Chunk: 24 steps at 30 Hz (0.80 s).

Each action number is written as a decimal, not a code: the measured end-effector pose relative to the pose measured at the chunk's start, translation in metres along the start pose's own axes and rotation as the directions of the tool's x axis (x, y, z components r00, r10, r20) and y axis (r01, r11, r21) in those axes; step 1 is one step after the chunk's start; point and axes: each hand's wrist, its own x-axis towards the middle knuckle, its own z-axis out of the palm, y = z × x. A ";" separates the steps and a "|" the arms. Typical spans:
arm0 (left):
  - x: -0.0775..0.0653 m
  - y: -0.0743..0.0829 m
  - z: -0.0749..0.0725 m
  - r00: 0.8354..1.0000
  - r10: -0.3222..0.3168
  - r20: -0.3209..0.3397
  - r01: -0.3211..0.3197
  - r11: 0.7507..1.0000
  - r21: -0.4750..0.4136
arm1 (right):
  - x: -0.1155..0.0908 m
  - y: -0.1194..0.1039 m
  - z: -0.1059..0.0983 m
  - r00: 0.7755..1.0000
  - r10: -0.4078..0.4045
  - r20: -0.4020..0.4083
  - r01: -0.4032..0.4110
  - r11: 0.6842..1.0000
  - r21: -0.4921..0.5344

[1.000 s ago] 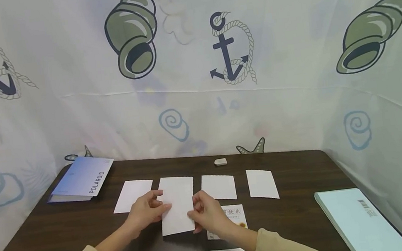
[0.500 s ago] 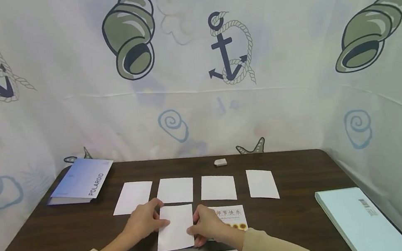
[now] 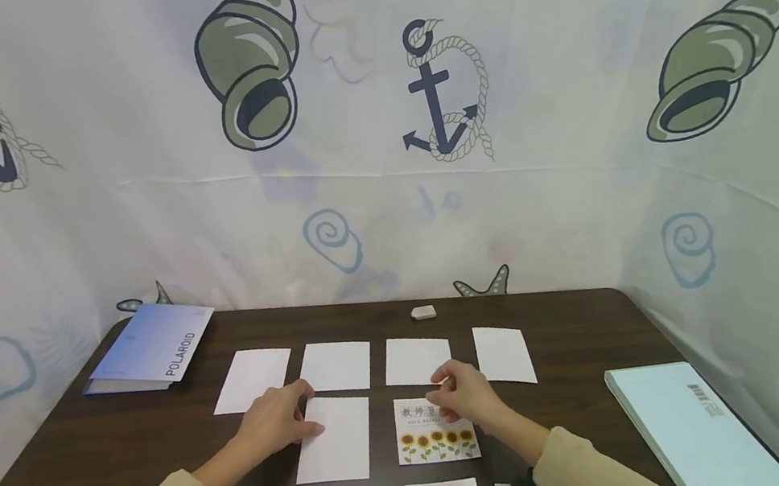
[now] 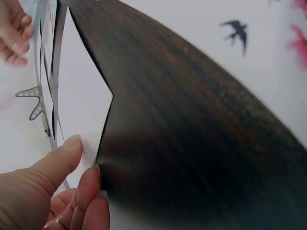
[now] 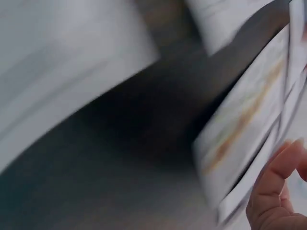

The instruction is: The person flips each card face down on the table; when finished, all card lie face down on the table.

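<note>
Brown table [image 3: 571, 415], shell-printed cloth [image 3: 546, 94] behind; left hand [image 3: 273, 421] pinches white card [image 3: 336, 444], right hand [image 3: 468, 395] loose

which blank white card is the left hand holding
The blank card immediately left of the sunflower card: the left hand pinches its left edge. The other four blank cards form the row behind.

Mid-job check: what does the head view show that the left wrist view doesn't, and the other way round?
Only the head view shows the blue folder marked POLAROID and the flat, pale, rectangular slab with a barcode. Only the left wrist view shows the black flying-swallow print. Both show the dark brown wood-grain table, the bare left hand, its thumb on a blank white rectangular card, and the bare right hand, holding nothing.
</note>
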 end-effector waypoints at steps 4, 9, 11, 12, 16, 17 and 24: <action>0.001 -0.001 -0.002 1.000 0.002 0.012 -0.002 1.000 0.012 | -0.006 0.018 -0.018 0.998 0.023 -0.056 -0.029 0.992 -0.120; 0.004 -0.002 -0.003 1.000 0.001 0.024 -0.002 1.000 0.020 | -0.010 0.025 -0.024 1.000 0.001 -0.026 -0.007 0.972 -0.237; 0.005 -0.001 -0.002 1.000 0.002 0.023 -0.003 1.000 0.025 | -0.010 0.026 -0.025 1.000 -0.004 -0.003 0.003 0.961 -0.276; 0.006 0.001 -0.002 1.000 0.005 0.017 -0.005 1.000 0.021 | -0.010 0.026 -0.026 1.000 -0.003 0.007 0.005 0.956 -0.292; 0.017 0.016 0.002 0.999 0.035 0.014 -0.034 0.996 -0.079 | -0.008 0.026 -0.029 1.000 0.000 0.015 0.004 0.949 -0.314; 0.020 0.022 0.005 0.998 0.049 0.025 -0.046 0.991 -0.124 | -0.008 0.026 -0.029 1.000 0.001 0.012 0.002 0.950 -0.313; 0.040 0.066 0.032 0.983 0.084 0.161 -0.013 0.917 -0.400 | -0.006 0.030 -0.028 0.999 -0.036 0.027 0.042 0.965 -0.260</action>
